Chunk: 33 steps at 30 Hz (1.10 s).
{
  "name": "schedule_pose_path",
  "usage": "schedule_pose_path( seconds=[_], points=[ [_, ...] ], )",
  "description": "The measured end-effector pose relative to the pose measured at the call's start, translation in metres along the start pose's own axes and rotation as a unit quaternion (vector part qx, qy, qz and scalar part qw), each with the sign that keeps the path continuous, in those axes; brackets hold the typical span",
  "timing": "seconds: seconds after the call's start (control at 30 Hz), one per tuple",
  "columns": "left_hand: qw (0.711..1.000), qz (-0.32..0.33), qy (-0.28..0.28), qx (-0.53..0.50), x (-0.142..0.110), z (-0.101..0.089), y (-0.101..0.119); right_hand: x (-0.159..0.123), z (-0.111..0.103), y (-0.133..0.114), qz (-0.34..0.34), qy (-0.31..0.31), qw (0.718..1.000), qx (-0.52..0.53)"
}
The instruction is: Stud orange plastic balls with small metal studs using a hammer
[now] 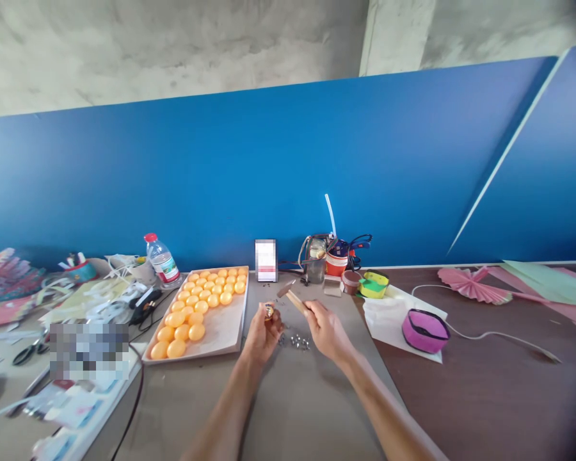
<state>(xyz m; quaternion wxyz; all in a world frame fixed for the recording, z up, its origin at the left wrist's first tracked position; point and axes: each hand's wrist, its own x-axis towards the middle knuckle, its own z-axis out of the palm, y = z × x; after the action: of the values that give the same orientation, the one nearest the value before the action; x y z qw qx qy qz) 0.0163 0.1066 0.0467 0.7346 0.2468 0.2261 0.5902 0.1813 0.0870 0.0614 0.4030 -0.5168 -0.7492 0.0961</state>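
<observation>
My right hand [324,325] is wrapped round the wooden handle of a small hammer [295,301], whose head points up and to the left. A little to its left, my left hand [264,333] is closed on a small gold-coloured round piece [269,312]; its exact kind is too small to make out. The hammer head hangs above and to the right of this piece, apart from it. Between my hands, several small shiny silver pieces [300,342] lie loose on the grey mat [317,403].
Left of my hands, a white tray [221,335] holds several orange balls [196,331]. Behind stand a phone [267,262], a glass jar [315,269] and a red-and-white cup [336,265]. A water bottle [163,261], scissors [29,352] and clutter lie left; a purple container [425,331] sits right.
</observation>
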Motion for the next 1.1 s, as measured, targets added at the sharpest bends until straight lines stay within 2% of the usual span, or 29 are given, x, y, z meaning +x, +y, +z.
schedule_pose_path(
  seconds=[0.07,0.13,0.27,0.37,0.47,0.6,0.77,0.9,1.1],
  points=[
    [0.999,-0.012,-0.003,-0.032,0.0,-0.001,0.001,-0.001,-0.001,-0.012,-0.04,-0.001,0.998,0.038],
    [0.999,-0.017,0.002,-0.048,0.001,-0.002,0.001,-0.003,0.001,-0.019,-0.07,-0.008,0.997,0.03],
    [0.996,-0.03,0.05,-0.06,0.003,-0.005,0.0,-0.006,0.006,-0.022,-0.101,-0.016,0.994,-0.029],
    [0.996,-0.022,0.045,-0.077,0.005,-0.007,-0.001,-0.007,0.005,-0.022,-0.114,-0.003,0.993,-0.017],
    [0.995,-0.006,0.036,-0.093,0.006,-0.009,-0.001,-0.007,0.004,-0.024,-0.12,-0.008,0.993,-0.018],
    [0.992,-0.001,0.072,-0.107,0.006,-0.009,0.002,-0.009,0.008,-0.026,-0.124,-0.029,0.991,-0.05],
    [0.992,0.017,0.041,-0.116,0.006,-0.009,0.005,-0.01,0.01,-0.03,-0.135,0.011,0.99,-0.047],
    [0.993,0.0,0.067,-0.102,0.005,-0.007,0.006,-0.011,0.01,-0.033,-0.129,-0.012,0.989,-0.067],
    [0.994,0.02,0.052,-0.089,0.004,-0.003,0.006,-0.011,0.008,-0.034,-0.127,0.014,0.99,-0.057]
  ],
)
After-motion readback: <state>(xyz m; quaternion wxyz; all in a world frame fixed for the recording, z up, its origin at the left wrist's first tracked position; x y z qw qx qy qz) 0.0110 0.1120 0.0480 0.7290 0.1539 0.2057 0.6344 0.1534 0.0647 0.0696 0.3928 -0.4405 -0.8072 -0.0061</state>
